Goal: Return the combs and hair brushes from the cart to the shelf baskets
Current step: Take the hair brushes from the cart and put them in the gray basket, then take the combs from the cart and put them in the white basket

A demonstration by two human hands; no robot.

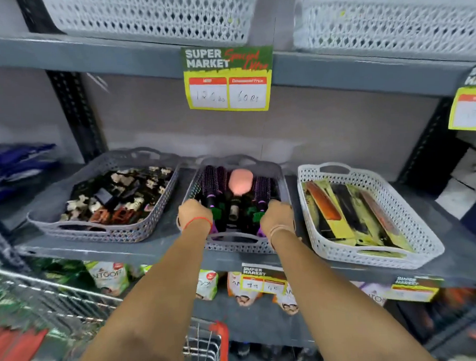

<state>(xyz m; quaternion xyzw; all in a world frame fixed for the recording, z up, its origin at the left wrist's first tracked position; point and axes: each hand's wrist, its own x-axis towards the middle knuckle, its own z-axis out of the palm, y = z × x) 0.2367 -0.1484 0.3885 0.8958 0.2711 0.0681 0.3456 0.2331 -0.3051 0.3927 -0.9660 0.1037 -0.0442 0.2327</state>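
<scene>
A grey middle basket [235,246] on the shelf holds several hair brushes: purple round brushes [213,178] and a pink paddle brush [241,183]. My left hand [194,213] is inside the basket's left side, closed around the handle of a purple round brush with a green tag. My right hand [277,215] is on the right side, closed around the handle of another purple round brush [261,186]. My fingers are mostly hidden behind the backs of my hands. To the right, a white basket [422,243] holds several combs [350,211] in yellow packaging.
A grey basket [97,235] of hair clips stands left of the middle one. The wire cart [45,295] with a red handle [223,342] is at lower left below my arms. White baskets [153,17] sit on the shelf above; price tags [228,78] hang from the shelf edges.
</scene>
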